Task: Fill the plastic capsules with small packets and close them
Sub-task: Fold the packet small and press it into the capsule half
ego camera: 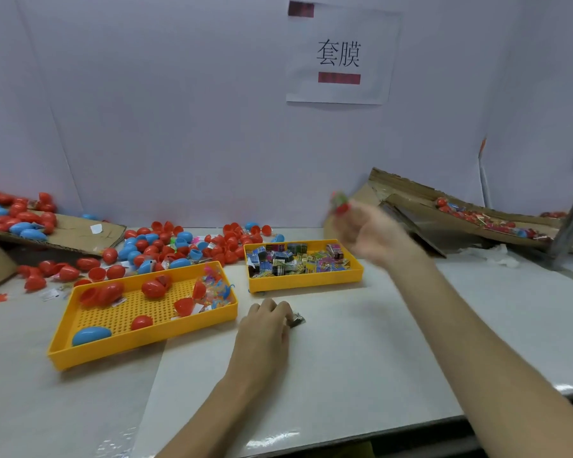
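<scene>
— What lies around the work area?
— Loose red and blue plastic capsules (179, 246) are piled at middle left on the white surface (361, 352), beside a tilted brown cardboard sheet (80, 233).
— What is hard to make out?
— The right hand (368, 233), raised at centre right, is blurred. A red capsule (339, 204) is seen at its fingertips, but the grip cannot be told.
— And the containers?
— A few capsules are held in a perforated yellow plastic tray (139, 340). A second yellow tray (305, 283) is filled with small colourful packets (298, 259). One dark packet (296, 320) is pinched by the left hand (265, 328) at centre frame.
</scene>
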The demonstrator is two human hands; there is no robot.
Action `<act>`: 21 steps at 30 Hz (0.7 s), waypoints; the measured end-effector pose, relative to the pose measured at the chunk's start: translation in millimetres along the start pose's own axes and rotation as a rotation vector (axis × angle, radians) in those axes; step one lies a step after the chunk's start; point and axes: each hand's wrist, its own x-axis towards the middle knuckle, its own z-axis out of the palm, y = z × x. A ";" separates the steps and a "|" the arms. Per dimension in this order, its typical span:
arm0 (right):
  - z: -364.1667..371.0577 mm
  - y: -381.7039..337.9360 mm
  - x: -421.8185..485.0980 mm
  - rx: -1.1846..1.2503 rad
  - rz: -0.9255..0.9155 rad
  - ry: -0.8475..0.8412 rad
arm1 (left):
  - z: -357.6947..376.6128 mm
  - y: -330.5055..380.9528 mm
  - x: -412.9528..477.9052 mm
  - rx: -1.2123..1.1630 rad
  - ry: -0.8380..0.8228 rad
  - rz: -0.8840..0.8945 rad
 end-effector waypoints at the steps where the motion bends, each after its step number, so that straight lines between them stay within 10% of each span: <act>1: -3.1 -20.5 10.9 0.117 -0.101 0.073 | 1.7 -1.0 0.4 -0.035 0.017 -0.008; 7: -9.0 16.7 21.0 -0.480 -0.075 0.270 | 5.7 -4.9 1.7 -0.222 0.094 -0.097; 21: -13.8 134.4 -11.1 -1.021 -0.236 -0.088 | -0.4 -4.5 -5.8 -0.345 0.145 -0.169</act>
